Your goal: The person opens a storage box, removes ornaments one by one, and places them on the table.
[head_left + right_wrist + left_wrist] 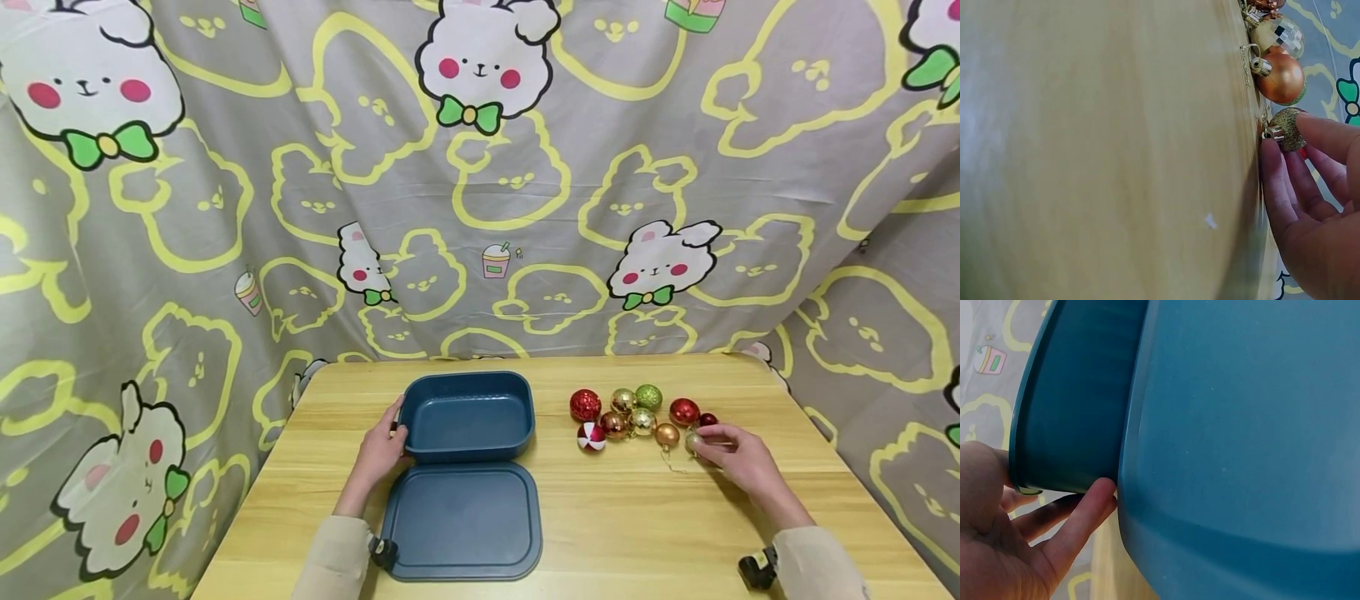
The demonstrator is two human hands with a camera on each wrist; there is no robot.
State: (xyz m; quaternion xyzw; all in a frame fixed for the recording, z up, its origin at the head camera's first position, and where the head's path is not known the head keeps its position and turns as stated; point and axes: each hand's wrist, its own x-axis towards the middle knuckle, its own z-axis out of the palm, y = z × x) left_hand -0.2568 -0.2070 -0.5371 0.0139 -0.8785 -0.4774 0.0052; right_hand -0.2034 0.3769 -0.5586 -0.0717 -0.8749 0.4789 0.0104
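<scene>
My left hand (381, 450) holds the left end of a dark blue rectangular food container (468, 456), its fingers against the end wall and rim. In the left wrist view, the fingertips (1105, 485) touch the container's wall close beside the lid. The container stands open. Its flat blue lid (461, 521) lies just in front of it. My right hand (738, 458) pinches a small gold glitter Christmas ball (1289, 128) between thumb and fingers, at the right end of a group of balls. The ball's metal cap shows in the right wrist view.
Left of my right hand are an orange ball (667, 434) with a string loop, a red ball (684, 412), a green ball (648, 397), a red-and-white ball (591, 437) and several others. A patterned curtain (555, 250) surrounds the wooden table (637, 533).
</scene>
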